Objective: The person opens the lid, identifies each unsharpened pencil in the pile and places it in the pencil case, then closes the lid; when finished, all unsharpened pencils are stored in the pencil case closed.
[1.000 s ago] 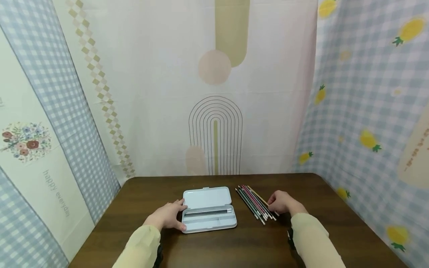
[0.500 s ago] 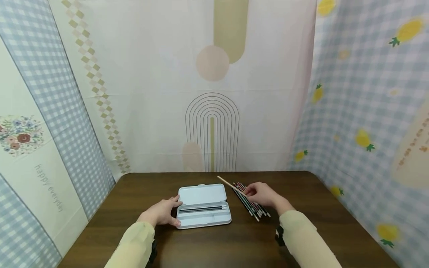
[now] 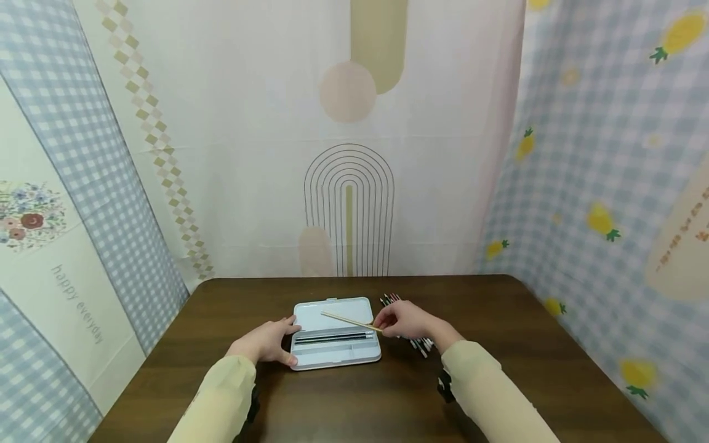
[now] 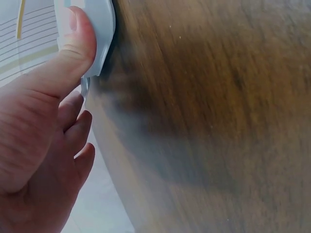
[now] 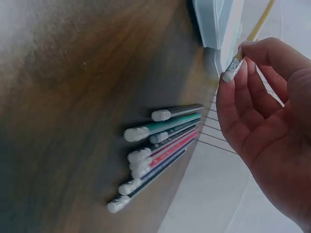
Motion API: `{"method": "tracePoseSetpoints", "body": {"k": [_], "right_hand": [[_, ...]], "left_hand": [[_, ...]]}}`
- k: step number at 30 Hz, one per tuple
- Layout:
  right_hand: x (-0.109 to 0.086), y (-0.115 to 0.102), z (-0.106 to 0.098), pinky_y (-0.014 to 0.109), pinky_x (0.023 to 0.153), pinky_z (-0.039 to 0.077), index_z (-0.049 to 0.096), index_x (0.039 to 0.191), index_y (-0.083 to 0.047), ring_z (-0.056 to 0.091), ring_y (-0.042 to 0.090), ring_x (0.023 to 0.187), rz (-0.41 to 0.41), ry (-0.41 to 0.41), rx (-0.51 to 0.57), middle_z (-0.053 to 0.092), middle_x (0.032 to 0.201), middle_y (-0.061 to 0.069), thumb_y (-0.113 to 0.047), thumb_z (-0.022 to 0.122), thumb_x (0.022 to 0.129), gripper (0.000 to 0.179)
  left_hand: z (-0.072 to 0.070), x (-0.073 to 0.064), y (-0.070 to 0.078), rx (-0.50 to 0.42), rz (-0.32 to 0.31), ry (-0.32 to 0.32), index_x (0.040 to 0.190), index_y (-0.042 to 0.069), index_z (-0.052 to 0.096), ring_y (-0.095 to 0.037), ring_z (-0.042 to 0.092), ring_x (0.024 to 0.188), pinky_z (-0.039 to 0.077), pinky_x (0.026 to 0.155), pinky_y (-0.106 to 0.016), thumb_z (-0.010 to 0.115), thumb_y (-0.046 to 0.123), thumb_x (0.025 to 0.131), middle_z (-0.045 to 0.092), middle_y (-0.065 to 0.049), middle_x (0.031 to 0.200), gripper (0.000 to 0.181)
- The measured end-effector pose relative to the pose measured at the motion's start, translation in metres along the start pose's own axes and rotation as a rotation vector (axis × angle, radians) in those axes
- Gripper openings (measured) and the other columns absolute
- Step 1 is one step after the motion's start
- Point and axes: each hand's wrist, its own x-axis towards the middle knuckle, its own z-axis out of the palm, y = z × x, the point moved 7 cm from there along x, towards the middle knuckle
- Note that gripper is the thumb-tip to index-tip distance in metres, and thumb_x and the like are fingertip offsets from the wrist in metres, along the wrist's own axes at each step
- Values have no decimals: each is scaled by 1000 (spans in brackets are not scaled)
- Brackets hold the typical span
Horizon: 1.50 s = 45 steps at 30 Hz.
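A white pencil case (image 3: 335, 355) lies with its lid (image 3: 310, 315) folded back on the table. Dark pencils (image 3: 332, 338) lie in its rear groove. At the case's left end rests my left hand (image 3: 263, 342), fingers spread, with the thumb (image 4: 77, 43) against the front corner and fingertips by the lid. My right hand (image 3: 407, 320) pinches a yellow pencil (image 3: 349, 320) near its white-tipped end, which shows in the right wrist view. That pencil slants over the case, its far end above the lid.
Several loose pencils (image 5: 165, 127), green, dark and pink with white ends, lie in a bundle right of the case, partly behind my right hand in the head view. The brown wooden table (image 3: 332, 406) ends at a hanging patterned cloth (image 3: 266, 184).
My right hand has lifted the yellow pencil off the bundle and carried it left, over the pencil case. The left hand stays at the case's left end.
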Motion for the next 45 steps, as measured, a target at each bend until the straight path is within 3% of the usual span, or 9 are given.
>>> {"method": "tracePoseSetpoints", "body": {"k": [8,13,23,30,45], "right_hand": [[12,-16,8,31,85,57,81,110,-9,64,7,88,-42,-25,-107,76,100,2,-3,73,100,14],[17,-23,18,32,84,59,81,109,-7,65,8,89,-39,-49,-102,76,100,-1,1,71,100,16],[15,-15,19,38,90,59,82,108,-10,65,12,92,3,17,-82,77,103,-1,0,72,100,16],[16,-12,25,42,95,59,82,109,-12,66,14,99,39,44,-58,77,105,-4,-3,72,101,16],[18,-17,22,44,95,59,83,105,-12,67,16,97,52,84,-100,77,103,-2,-2,73,100,15]], "left_hand": [[4,-1,-1,-23,1,-6,152,8,61,-49,40,150,36,119,-63,96,29,81,40,-20,168,82],[2,-2,-2,-29,10,-4,152,8,61,-48,40,150,36,119,-63,96,28,81,40,-20,168,82],[-7,2,-1,7,-9,-33,153,9,60,-47,38,152,35,120,-62,96,29,81,39,-20,169,83],[-3,5,-1,30,-1,-54,153,9,61,-46,38,152,35,121,-62,97,30,79,40,-19,168,85],[-2,6,-5,5,16,-32,155,10,59,-46,41,151,36,120,-62,96,32,81,39,-18,169,85]]}}
